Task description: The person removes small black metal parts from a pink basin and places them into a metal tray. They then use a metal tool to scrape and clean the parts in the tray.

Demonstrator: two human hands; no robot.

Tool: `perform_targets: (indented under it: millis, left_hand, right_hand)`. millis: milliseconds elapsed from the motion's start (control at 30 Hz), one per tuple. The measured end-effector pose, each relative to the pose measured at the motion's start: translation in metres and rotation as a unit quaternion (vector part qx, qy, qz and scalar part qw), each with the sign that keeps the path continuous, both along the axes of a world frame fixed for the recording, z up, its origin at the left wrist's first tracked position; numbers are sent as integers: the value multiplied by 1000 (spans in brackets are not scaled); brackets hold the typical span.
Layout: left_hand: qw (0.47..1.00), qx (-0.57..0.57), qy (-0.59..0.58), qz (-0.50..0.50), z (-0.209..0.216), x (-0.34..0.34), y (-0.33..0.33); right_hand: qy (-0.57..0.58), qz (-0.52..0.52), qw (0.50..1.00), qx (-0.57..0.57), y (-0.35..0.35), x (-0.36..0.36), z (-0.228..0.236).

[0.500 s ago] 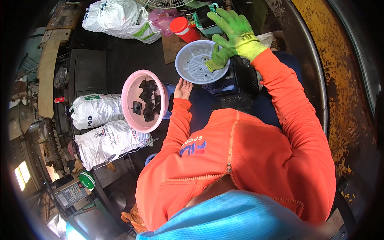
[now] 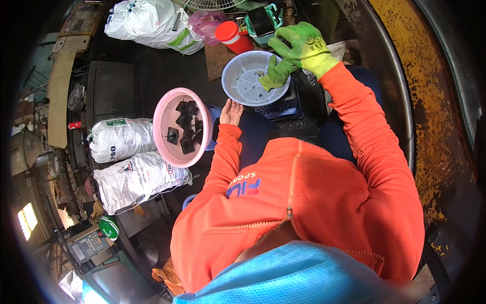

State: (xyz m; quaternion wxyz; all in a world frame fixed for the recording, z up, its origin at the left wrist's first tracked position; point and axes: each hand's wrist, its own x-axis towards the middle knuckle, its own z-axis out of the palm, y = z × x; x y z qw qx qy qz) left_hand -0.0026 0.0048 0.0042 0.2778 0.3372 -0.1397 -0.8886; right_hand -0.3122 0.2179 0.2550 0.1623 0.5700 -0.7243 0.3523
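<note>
My bare left hand (image 2: 231,112) is open, palm up, its fingers at the near left rim of a light blue plastic colander (image 2: 230,88). Dark bits lie in the colander's bottom. A loose green work glove (image 2: 277,73) rests inside it, partly over the right side. My right hand (image 2: 304,46) wears a matching green glove with a yellow cuff. It hangs above the far right rim, fingers bent but still apart, nothing seen in them. To the left, a pink basin (image 2: 160,133) holds several black, square-looking pieces (image 2: 186,121).
Beyond the colander stand a red container with a white band (image 2: 237,39) and a teal basket (image 2: 273,35). White sacks (image 2: 124,139) lie left of the basin, with more white bags (image 2: 147,25) at the back. A rusty yellow metal surface (image 2: 430,126) bounds the right.
My right hand's fingers were spread wide and are now bent, pulled in toward the palm. My left hand, the colander and the loose glove have stayed in place.
</note>
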Motion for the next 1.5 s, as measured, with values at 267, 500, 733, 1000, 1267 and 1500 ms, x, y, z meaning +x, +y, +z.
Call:
perform_targets:
  millis: [267,500,733,1000,1267,1500]
  left_hand:
    - [1000,4,-4,0,-2,1,-3]
    - [1000,3,19,-12,-4,2,-4]
    - [1000,-1,18,-12,-4,1,-4]
    - [1000,3,12,-1,-1,0,-2]
    - [1000,7,19,-2,0,1,-2]
    - [1000,3,11,-2,-4,2,-3]
  right_hand:
    - [0,35,999,-1,3,4,9]
    - [74,80,981,-162,-3,9,19]
    - [98,56,976,-185,-5,10,24]
    - [90,77,971,-209,-4,10,24]
    - [83,96,969,-210,-3,11,24]
    - [95,95,969,-206,-1,12,25]
